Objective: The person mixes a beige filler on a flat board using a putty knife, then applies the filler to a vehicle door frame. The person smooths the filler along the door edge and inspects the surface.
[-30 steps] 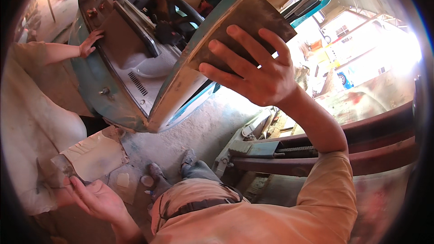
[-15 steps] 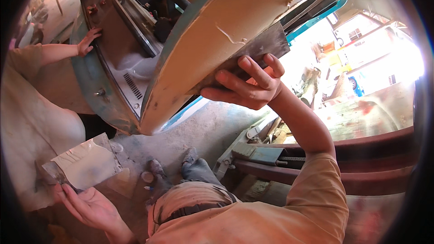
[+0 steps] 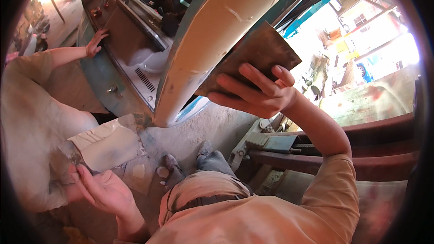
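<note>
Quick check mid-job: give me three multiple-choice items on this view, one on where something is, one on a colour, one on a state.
1. Where is the dark flat spreader blade?
A. On the ground
B. Pressed against the filler-coated car panel
C. On the flat board

2. What colour is the paste on the flat board?
A. Off-white
B. Bright red
C. Black

3. What is the state of the left hand?
A. Empty and hanging free
B. Closed in a fist on the panel
C. Palm up, holding the board

Answers:
1 B, the right hand holds the blade flat on the panel.
2 A, a pale cream smear covers the board.
3 C, the fingers support the board's edge from beneath.
</note>
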Demonstrator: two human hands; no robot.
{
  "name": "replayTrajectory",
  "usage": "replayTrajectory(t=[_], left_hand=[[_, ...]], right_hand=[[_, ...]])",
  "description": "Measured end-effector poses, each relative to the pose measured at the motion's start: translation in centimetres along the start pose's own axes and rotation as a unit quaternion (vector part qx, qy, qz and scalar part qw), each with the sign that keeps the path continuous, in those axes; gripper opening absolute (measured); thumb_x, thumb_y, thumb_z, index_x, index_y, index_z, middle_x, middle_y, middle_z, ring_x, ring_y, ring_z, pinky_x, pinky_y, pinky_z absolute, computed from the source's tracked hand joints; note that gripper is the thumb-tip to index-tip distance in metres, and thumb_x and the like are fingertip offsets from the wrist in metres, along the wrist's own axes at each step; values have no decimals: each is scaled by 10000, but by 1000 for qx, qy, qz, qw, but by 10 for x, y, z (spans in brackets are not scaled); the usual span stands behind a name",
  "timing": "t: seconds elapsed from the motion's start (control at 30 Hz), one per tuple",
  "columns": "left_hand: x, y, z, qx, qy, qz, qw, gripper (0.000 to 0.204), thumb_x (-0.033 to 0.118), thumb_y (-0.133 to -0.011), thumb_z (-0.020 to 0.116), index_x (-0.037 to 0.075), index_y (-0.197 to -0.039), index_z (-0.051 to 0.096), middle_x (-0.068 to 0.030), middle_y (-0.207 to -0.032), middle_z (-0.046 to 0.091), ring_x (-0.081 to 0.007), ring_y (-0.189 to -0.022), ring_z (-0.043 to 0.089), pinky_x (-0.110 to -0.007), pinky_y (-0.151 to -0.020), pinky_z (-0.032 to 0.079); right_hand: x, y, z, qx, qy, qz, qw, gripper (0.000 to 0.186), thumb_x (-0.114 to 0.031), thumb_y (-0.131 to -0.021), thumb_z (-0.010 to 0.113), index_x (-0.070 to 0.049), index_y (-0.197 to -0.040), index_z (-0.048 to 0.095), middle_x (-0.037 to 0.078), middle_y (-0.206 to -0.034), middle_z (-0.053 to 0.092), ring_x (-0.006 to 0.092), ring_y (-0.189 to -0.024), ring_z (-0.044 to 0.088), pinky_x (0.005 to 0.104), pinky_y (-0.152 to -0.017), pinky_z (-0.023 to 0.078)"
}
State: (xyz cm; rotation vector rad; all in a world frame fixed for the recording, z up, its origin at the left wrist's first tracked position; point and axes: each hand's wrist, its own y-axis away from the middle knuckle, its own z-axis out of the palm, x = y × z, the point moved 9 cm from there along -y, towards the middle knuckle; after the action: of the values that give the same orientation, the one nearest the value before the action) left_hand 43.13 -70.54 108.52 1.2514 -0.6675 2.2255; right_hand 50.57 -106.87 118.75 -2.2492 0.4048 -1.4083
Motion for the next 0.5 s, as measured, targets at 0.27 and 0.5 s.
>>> replayTrajectory(t=[0.27, 0.5], left_hand=[[-14, -14, -56, -57, -2, 28, 998, 361, 94, -1054, 472, -123, -1333, 547, -203, -1458, 482, -253, -1296, 516, -376, -1098, 411], [-11, -11, -82, -89, -108, 136, 981, 352, 59, -1053, 446, -133, -1327, 554, -226, -1484, 462, -308, -1321, 505, -436, -1147, 388]], right_hand=[[-23, -52, 8, -9, -23, 2, 1000, 341, -173, -893, 602, -224, -1206, 730, -54, -1269, 697, 163, -1247, 599, 424, -1154, 268], [-32, -56, 25, -65, 15, -13, 998, 369, -313, -932, 620, -387, -1286, 692, -105, -1305, 688, 150, -1274, 584, 436, -1197, 177]])
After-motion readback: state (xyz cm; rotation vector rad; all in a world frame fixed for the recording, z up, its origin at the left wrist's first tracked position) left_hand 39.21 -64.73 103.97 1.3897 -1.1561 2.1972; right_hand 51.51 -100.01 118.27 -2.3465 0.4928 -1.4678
